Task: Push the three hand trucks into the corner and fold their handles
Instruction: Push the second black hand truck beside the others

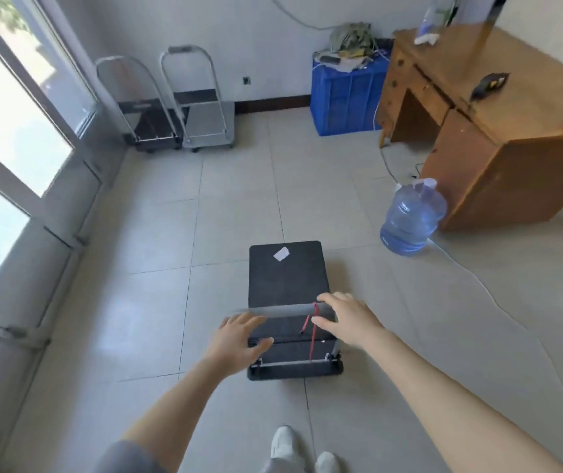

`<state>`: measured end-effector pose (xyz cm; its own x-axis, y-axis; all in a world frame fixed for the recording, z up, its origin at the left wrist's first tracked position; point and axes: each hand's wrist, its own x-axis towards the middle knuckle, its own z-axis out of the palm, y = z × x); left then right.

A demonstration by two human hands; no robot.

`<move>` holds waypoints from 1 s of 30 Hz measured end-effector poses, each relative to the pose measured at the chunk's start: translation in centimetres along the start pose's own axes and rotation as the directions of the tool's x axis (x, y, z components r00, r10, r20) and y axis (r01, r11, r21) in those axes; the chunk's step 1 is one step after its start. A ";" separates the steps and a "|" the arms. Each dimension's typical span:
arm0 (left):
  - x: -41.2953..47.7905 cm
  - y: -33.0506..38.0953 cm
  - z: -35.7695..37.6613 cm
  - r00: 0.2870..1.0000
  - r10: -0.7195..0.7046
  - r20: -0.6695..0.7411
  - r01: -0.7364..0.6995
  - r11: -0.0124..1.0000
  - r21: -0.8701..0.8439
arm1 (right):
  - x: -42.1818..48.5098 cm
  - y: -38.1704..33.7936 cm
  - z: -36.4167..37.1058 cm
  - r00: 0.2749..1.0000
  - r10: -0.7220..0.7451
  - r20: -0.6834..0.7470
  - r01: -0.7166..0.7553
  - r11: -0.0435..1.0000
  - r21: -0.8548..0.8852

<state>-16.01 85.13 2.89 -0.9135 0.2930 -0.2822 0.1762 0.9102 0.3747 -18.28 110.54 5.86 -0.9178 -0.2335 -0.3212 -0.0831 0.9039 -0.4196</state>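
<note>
Both hands meet the black hand truck [288,278] at lower centre, its long axis aimed up-frame.

Two parked trucks [181,107] wait upper left; left hand [239,339] spread wide, right hand [344,322] loosely curled over the handle bar [283,310].

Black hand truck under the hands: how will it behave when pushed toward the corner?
The black hand truck probably rolls easily on the smooth tile floor. Its deck carries no load, so it is likely light. With both hands near the raised handle, it may veer.

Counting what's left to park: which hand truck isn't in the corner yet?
The black hand truck under both hands, mid-floor; the other two stand by the far wall.
</note>
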 end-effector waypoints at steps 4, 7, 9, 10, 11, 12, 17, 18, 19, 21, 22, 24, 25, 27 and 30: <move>1.0 0.8 0.5 0.999 -0.024 -0.043 0.023 0.999 -0.042 | 1.3 0.6 1.0 0.999 -0.012 0.049 0.013 1.000 -0.018; 2.4 1.5 0.9 0.998 -0.007 -0.061 0.004 0.999 -0.037 | 2.2 1.2 1.5 0.998 -0.020 0.054 0.023 0.999 -0.042; 3.3 1.7 1.3 0.998 -0.010 -0.058 0.008 0.999 -0.032 | 2.7 1.7 2.0 0.998 -0.011 0.054 0.013 0.999 -0.035; 3.7 1.7 1.5 0.998 -0.014 -0.058 0.012 0.999 -0.031 | 2.9 1.9 2.2 0.998 0.000 0.061 0.001 1.000 -0.021; 4.1 1.8 1.7 0.998 -0.018 -0.062 0.016 0.999 -0.028 | 3.2 2.1 2.4 0.998 0.008 0.067 -0.008 1.000 -0.006; 4.5 2.0 1.8 0.998 -0.016 -0.067 0.014 1.000 -0.018 | 3.5 2.1 2.5 0.998 0.008 0.070 -0.009 1.000 0.006; 7.0 1.0 2.7 1.000 -0.014 -0.016 0.014 1.000 0.009 | 6.1 1.9 2.7 0.997 0.001 0.078 -0.004 0.999 0.037; 7.6 0.6 3.0 1.000 -0.030 0.003 0.030 1.000 0.000 | 6.6 1.9 2.7 0.996 0.005 0.086 -0.008 0.999 0.031; 8.1 0.4 3.3 0.999 -0.042 0.023 0.042 0.999 -0.005 | 7.1 1.9 2.8 0.995 0.014 0.099 -0.016 1.000 0.024; 8.9 -0.1 4.1 0.997 -0.051 0.060 0.052 0.999 -0.007 | 7.9 2.1 3.2 0.990 0.043 0.133 -0.043 0.999 -0.007; 9.2 -0.5 4.6 0.996 -0.049 0.069 0.049 0.999 -0.001 | 8.2 2.2 3.6 0.987 0.053 0.152 -0.050 0.998 -0.023; 9.6 -1.4 5.2 0.996 -0.057 0.076 0.057 0.998 0.003 | 8.9 2.7 4.6 0.979 0.057 0.194 -0.054 0.998 -0.022; 9.9 -2.0 5.4 0.994 -0.072 0.077 0.072 0.997 -0.004 | 9.2 3.2 5.2 0.976 0.050 0.213 -0.048 0.999 -0.016; 10.3 -3.0 5.5 0.991 -0.101 0.090 0.103 0.995 -0.015 | 9.9 4.0 6.2 0.968 0.031 0.251 -0.026 0.999 -0.025; 11.1 -4.1 5.7 0.991 -0.091 0.101 0.091 0.996 0.005 | 10.8 4.6 6.9 0.972 0.013 0.233 0.001 0.998 -0.060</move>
<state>-24.80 86.29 -6.86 -0.8839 0.2375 -0.4029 0.0945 0.9344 0.3434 -25.89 109.70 -5.34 -0.8032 -0.2989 -0.5153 -0.1074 0.9235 -0.3683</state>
